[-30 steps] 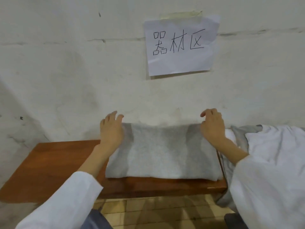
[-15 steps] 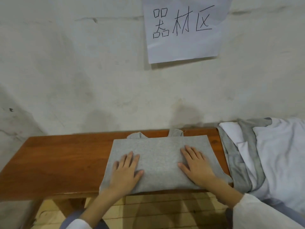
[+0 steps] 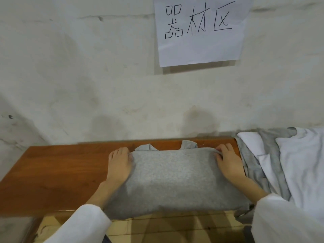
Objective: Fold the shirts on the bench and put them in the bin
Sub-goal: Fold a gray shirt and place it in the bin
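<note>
1. Both hands are at the far corners of the grey shirt [image 3: 171, 179], one on each side, with the palms turned down
2. At the far left corner, the left hand [image 3: 120, 163] holds the cloth: the thumb lies on top of it, and the fingers [image 3: 118, 152] are close together along its edge, next to the bare wood
3. At the far right corner, the right hand [image 3: 228, 161] pinches the cloth; its fingers [image 3: 225, 148] are curled, and a small wrinkle stands up between them and the thumb
4. This grey shirt lies folded into a rectangle on the wooden bench [image 3: 52, 172], more toward the right end; its near edge hangs a little over the front of the bench, and two small pieces of grey cloth stick out behind its far edge
5. Just beside the right hand, a pile of shirts [image 3: 289, 163], white and grey and not folded, covers the right end of the bench
6. Both arms wear white sleeves [image 3: 82, 223], and the wrists are bare
7. Behind the bench is a pale, stained wall [image 3: 87, 76], and a sheet of paper [image 3: 201, 50] with handwritten characters hangs on it above the shirt
8. Below the front of the bench a floor [image 3: 157, 227] of light tiles is visible
</note>
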Demonstrator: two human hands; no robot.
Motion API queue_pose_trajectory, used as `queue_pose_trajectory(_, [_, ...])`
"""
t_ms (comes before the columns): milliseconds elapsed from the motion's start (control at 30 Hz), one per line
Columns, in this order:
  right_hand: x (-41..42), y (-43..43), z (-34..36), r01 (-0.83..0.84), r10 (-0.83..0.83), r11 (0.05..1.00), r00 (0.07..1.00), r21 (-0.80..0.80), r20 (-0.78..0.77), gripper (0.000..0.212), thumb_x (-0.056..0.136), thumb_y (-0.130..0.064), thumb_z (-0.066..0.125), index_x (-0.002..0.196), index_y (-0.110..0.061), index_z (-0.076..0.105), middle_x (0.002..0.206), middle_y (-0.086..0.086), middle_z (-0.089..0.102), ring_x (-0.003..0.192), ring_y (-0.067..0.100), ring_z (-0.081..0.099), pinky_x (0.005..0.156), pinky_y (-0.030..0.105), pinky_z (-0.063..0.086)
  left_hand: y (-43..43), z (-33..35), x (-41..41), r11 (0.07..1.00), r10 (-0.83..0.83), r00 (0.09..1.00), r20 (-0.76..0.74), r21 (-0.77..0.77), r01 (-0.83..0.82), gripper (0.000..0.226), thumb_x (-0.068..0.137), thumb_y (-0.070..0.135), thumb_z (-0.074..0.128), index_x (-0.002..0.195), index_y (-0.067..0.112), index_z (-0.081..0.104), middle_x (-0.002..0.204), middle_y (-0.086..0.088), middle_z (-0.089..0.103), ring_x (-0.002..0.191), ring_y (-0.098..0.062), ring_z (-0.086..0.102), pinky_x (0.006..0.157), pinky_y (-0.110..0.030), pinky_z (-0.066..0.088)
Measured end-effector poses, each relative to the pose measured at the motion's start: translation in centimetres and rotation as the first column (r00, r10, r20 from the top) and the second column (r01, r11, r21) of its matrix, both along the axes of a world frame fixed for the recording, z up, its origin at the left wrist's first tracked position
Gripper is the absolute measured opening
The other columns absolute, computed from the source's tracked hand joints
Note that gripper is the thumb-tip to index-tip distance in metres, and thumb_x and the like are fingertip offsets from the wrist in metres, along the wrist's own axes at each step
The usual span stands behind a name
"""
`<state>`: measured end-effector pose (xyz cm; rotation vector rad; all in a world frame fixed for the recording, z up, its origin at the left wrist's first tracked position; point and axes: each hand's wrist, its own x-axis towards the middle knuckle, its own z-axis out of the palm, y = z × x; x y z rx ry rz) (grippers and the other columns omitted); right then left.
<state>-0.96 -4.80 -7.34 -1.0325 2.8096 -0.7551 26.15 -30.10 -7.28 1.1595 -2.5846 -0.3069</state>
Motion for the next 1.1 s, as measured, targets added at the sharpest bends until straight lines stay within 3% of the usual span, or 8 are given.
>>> queue_pose_trajectory(133, [2.6, 2.3, 1.7, -0.139, 0.094, 0.966, 0.974, -0.218, -0.206, 0.008, 0.092, -0.008, 0.055, 0.097, -0.007, 0.060, 0.098, 0.009, 0.059, 0.074, 0.024, 0.056, 0.065, 0.035, 0.045, 2.2, 1.9, 3.4, 0.988, -0.068, 0.929, -0.365, -0.154, 0.012, 0.029, 0.094, 0.027, 0.033, 0.085, 0.012, 0.056, 0.079, 0.001, 0.054, 0.075, -0.019, 0.050, 0.082, -0.035, 0.033])
queue_pose_trajectory(300, [1.4, 0.1, 6.4, -0.152, 0.043, 0.943, 0.938, -0.297, -0.343, 0.009, 0.088, -0.006, 0.057, 0.096, -0.003, 0.061, 0.087, 0.014, 0.064, 0.073, 0.034, 0.059, 0.068, 0.041, 0.043, 0.4, 4.7, 3.9, 0.951, -0.055, 0.873, -0.484, -0.293, -0.102, 0.024, 0.092, 0.021, 0.037, 0.085, 0.007, 0.055, 0.080, -0.002, 0.050, 0.078, -0.019, 0.042, 0.077, -0.034, 0.024])
queue_pose_trajectory(433, [-0.4, -4.4, 7.2, -0.140, 0.086, 0.969, 0.965, -0.206, -0.249, 0.019, 0.093, -0.007, 0.053, 0.110, -0.002, 0.058, 0.111, 0.018, 0.058, 0.081, 0.040, 0.059, 0.072, 0.043, 0.044, -2.6, 4.3, 1.8, 0.953, 0.147, 0.946, -0.290, -0.214, -0.214, 0.016, 0.093, 0.020, 0.044, 0.090, 0.009, 0.054, 0.082, -0.010, 0.058, 0.082, -0.029, 0.050, 0.080, -0.042, 0.030])
queue_pose_trajectory(600, [1.6, -6.7, 3.7, -0.117, 0.108, 0.988, 0.990, 0.097, 0.092, 0.060, 0.096, -0.026, 0.050, 0.147, -0.009, 0.023, 0.155, 0.018, 0.010, 0.136, 0.038, 0.029, 0.106, 0.044, 0.035, -2.3, 1.6, -0.5, 0.989, 0.145, 0.946, 0.290, -0.016, -0.147, 0.046, 0.094, 0.039, 0.041, 0.131, 0.012, 0.047, 0.141, -0.019, 0.039, 0.133, -0.036, 0.030, 0.111, -0.056, 0.016])
queue_pose_trajectory(733, [7.6, -6.0, 1.3, -0.209, 0.181, 0.939, 0.976, 0.275, 0.124, 0.067, 0.100, -0.046, 0.029, 0.151, -0.010, 0.006, 0.159, 0.013, -0.003, 0.146, 0.029, 0.000, 0.117, 0.042, 0.006, 1.1, -0.7, -1.7, 0.964, -0.267, 0.943, 0.200, 0.077, 0.256, 0.088, 0.083, 0.071, -0.005, 0.149, 0.022, 0.026, 0.159, -0.005, 0.014, 0.147, -0.023, 0.004, 0.117, -0.041, -0.001])
queue_pose_trajectory(833, [9.7, -4.2, -0.9, -0.223, 0.216, 0.906, 0.975, 0.359, 0.061, 0.078, 0.091, -0.064, 0.004, 0.151, -0.016, -0.006, 0.159, 0.007, -0.011, 0.146, 0.025, -0.010, 0.117, 0.041, -0.007, 3.1, -2.1, -1.9, 0.954, -0.299, 0.917, 0.264, 0.092, 0.285, 0.106, 0.065, 0.072, -0.036, 0.152, 0.027, 0.005, 0.160, 0.001, -0.002, 0.146, -0.016, -0.010, 0.116, -0.039, -0.012])
queue_pose_trajectory(933, [8.3, -2.5, -1.9, -0.296, 0.331, 0.877, 0.943, 0.378, -0.028, 0.098, 0.068, -0.074, -0.029, 0.150, -0.023, -0.012, 0.157, 0.002, -0.016, 0.146, 0.020, -0.014, 0.115, 0.037, -0.015, 5.3, -1.5, -1.5, 0.969, -0.247, 0.910, 0.334, 0.087, 0.231, 0.106, 0.062, 0.071, -0.038, 0.152, 0.026, -0.004, 0.160, -0.002, -0.008, 0.146, -0.021, -0.011, 0.117, -0.043, -0.008])
queue_pose_trajectory(1100, [4.7, -1.8, -0.6, -0.463, 0.539, 0.736, 0.842, 0.495, -0.014, 0.095, 0.067, -0.075, -0.028, 0.146, -0.024, -0.018, 0.151, -0.001, -0.024, 0.146, 0.020, -0.013, 0.115, 0.037, -0.014, 9.6, 1.1, -0.1, 0.961, -0.265, 0.849, 0.458, 0.055, 0.270, 0.096, 0.070, 0.066, -0.012, 0.150, 0.023, 0.017, 0.155, -0.012, 0.018, 0.140, -0.031, 0.019, 0.111, -0.044, 0.019])
